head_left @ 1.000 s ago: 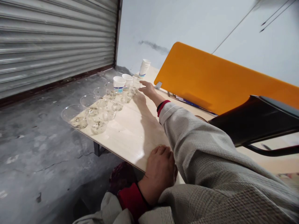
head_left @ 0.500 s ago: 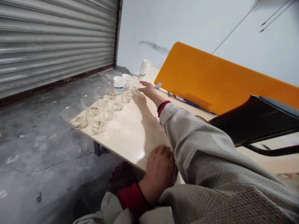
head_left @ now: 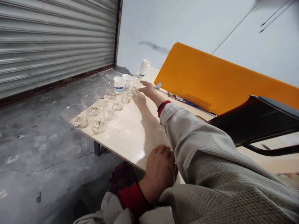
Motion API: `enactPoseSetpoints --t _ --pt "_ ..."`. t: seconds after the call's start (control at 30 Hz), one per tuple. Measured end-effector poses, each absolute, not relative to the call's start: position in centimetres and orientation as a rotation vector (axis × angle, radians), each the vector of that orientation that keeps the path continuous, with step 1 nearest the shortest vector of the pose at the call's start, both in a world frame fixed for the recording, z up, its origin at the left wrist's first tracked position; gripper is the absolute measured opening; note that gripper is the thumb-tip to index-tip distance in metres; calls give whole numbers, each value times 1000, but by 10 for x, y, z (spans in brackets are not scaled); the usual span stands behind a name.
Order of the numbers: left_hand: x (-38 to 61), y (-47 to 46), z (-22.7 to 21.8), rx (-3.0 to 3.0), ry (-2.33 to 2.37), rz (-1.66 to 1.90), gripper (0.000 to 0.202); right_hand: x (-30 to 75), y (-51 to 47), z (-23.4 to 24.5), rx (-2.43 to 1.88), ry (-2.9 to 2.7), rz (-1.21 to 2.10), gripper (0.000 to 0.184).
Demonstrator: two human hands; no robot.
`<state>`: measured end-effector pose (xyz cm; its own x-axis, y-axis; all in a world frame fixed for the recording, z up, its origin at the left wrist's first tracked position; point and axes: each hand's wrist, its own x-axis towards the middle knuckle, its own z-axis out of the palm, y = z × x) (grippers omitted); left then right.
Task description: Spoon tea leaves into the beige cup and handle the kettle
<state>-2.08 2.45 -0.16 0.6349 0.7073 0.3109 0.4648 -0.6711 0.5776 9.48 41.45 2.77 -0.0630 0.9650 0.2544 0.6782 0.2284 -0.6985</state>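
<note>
My right hand [head_left: 148, 89] is stretched far out over a light wooden table [head_left: 135, 130], fingers apart, its tips at a clear plastic cup [head_left: 136, 83] near the far end. It holds nothing that I can see. Beside it stand two white paper cups [head_left: 119, 84] and rows of several clear plastic cups [head_left: 98, 119] with a little liquid in them. My left hand [head_left: 160, 169] rests curled on the near table edge, gripping nothing visible.
A stack of white paper cups [head_left: 145, 67] stands at the table's far end. An orange partition panel [head_left: 217, 81] runs along the right side. A dark chair arm [head_left: 257, 119] juts in at right. Grey concrete floor [head_left: 46, 140] and a roller shutter [head_left: 56, 40] lie left.
</note>
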Motion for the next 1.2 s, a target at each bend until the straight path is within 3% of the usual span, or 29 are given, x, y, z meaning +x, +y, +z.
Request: enactPoseSetpoints --t 0.77,1.2 --pt "-21 25 -5 2424 928 752 22 108 410 37 -1560 -1748 537 97" --pt "-22 24 -3 2477 1046 797 25 134 369 120 -1603 -1745 197 75"
